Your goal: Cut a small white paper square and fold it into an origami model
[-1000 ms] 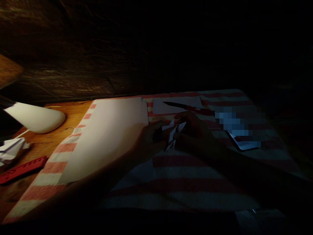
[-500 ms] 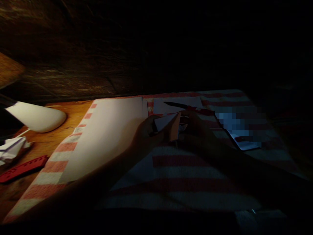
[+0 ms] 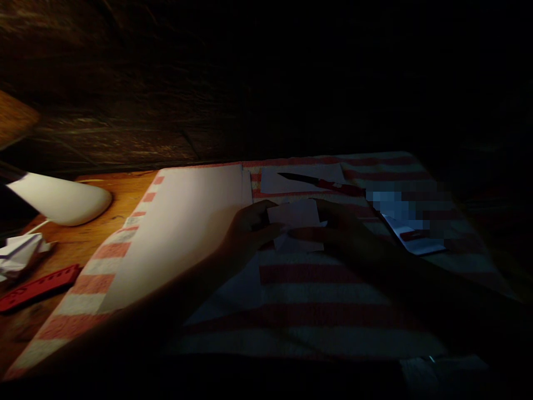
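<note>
A small folded piece of white paper (image 3: 297,214) is held up between both hands, its flat face toward me. My left hand (image 3: 252,228) grips its left side, with the thumb lying on the front. On the right side my right hand (image 3: 333,225) is closed on the same paper, its thumb pressed across the lower front. The right hand is mostly in shadow. Beyond the hands a knife (image 3: 320,182) with a dark blade and red handle lies partly over a white paper strip (image 3: 277,180).
Large white sheets (image 3: 179,222) lie on a red-and-white striped cloth (image 3: 308,294). At right is a lit phone-like screen (image 3: 420,243). On the wood at left are a white lamp base (image 3: 66,200), a folded paper shape (image 3: 20,253) and a red object with cut-outs (image 3: 41,286).
The folded paper has gone from standing open with a ridge toward me to a flatter, squarish face. Both thumbs now lie across its front.
</note>
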Available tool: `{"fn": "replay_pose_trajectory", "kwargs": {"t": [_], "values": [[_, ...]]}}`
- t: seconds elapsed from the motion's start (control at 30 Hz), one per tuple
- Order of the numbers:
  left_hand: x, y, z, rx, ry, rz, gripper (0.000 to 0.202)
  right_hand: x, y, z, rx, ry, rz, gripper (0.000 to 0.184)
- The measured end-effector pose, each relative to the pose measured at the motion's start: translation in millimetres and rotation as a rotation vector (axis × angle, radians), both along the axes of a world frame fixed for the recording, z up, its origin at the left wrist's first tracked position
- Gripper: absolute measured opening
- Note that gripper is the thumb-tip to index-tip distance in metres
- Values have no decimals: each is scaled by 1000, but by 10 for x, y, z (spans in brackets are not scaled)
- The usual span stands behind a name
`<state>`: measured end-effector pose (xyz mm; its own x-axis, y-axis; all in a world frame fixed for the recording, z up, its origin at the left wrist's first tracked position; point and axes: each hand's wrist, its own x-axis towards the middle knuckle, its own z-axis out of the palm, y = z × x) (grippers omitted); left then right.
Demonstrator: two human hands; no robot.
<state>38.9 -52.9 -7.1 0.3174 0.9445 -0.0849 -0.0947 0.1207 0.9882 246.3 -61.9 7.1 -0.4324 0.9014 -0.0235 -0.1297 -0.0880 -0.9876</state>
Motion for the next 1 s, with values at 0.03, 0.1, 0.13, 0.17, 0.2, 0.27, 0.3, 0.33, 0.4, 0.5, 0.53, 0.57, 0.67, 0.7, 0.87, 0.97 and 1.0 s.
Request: {"fn": "replay_pose_trajectory", "kwargs": {"t": [0.03, 0.1, 0.13, 0.17, 0.2, 0.27, 0.3, 0.33, 0.4, 0.5, 0.53, 0.57, 0.67, 0.7, 0.87, 0.97, 1.0], "values": [[5, 3, 1, 4, -23, 5, 26, 2, 4, -9, 4, 1, 3, 41], [16, 6, 3, -8, -51, 22, 22, 9, 16, -28, 9, 0, 16, 41], [23, 7, 4, -19, -61, 32, 21, 13, 22, -35, 15, 7, 30, 39], [29, 8, 6, -29, -70, 42, 22, 19, 28, -41, 25, 20, 47, 38], [34, 9, 8, -37, -85, 55, 24, 25, 33, -44, 38, 40, 65, 38], [41, 10, 12, -54, -129, 75, 30, 38, 40, -42, 65, 84, 97, 41], [42, 11, 14, -65, -151, 78, 33, 43, 40, -37, 69, 99, 115, 44], [41, 12, 15, -75, -165, 75, 35, 47, 40, -30, 65, 110, 137, 45], [33, 14, 19, -81, -176, 66, 33, 50, 35, -12, 42, 127, 193, 45], [20, 13, 29, -74, -163, 77, 26, 48, 26, 7, 0, 151, 246, 43], [18, 12, 32, -72, -160, 85, 25, 47, 25, 9, -8, 158, 249, 44], [17, 12, 36, -70, -160, 89, 25, 46, 26, 8, -7, 163, 246, 45], [20, 17, 43, -70, -174, 86, 23, 51, 38, -2, 33, 155, 237, 49], [21, 22, 43, -73, -183, 86, 23, 55, 43, -6, 53, 142, 228, 50], [27, 48, 35, -85, -224, 93, 29, 67, 52, -15, 71, 90, 165, 52], [29, 49, 10, -56, -208, 81, 39, 65, 39, -17, 50, 84, 138, 59], [28, 46, -2, -34, -183, 81, 42, 64, 33, -15, 51, 73, 137, 59]]}}
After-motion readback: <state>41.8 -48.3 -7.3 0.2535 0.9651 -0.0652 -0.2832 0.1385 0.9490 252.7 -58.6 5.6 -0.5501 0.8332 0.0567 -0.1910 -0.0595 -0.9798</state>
